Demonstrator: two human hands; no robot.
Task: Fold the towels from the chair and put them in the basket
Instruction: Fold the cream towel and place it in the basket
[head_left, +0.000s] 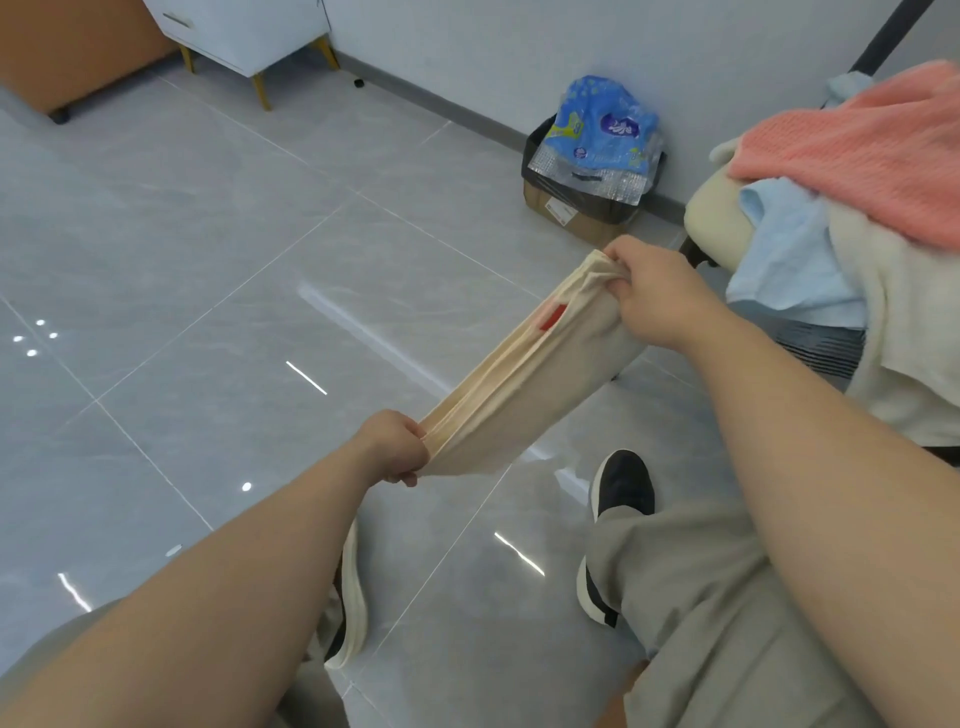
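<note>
Head view: the camera is looking down over two bare forearms at a glossy grey tiled floor (208, 249).
Towel: a cream towel (524, 374) is hanging in the air above the floor, pulled taut between the two hands. It is bunched into a long narrow band running from lower left to upper right.
Tag: a small red tag (551, 317) is showing near the towel's upper end.
Left grip: the left grip (395, 447) is clenching the towel's lower end, fingers curling round the gathered cloth.
Right grip: the right grip (660, 291) is grasping the upper end, fingers curling over the bunched edge, just left of the chair.
Chair: the chair (711, 218) is standing at the right edge, its pale padded seat carrying a loose pile.
Pile: a pink towel (872, 150) is lying on top, a blue towel (784, 260) is spilling over the seat's front, and a white towel (914, 332) is draping down beside it. The cream towel is hanging apart from all three.
Box: a cardboard box (576, 218) is sitting against the wall with a blue plastic pack (602, 130) sticking out of it.
Cabinet: a white cabinet (249, 31) on gold legs is standing at top left.
Feet: dark shoes (623, 488) are showing below the towel.
</note>
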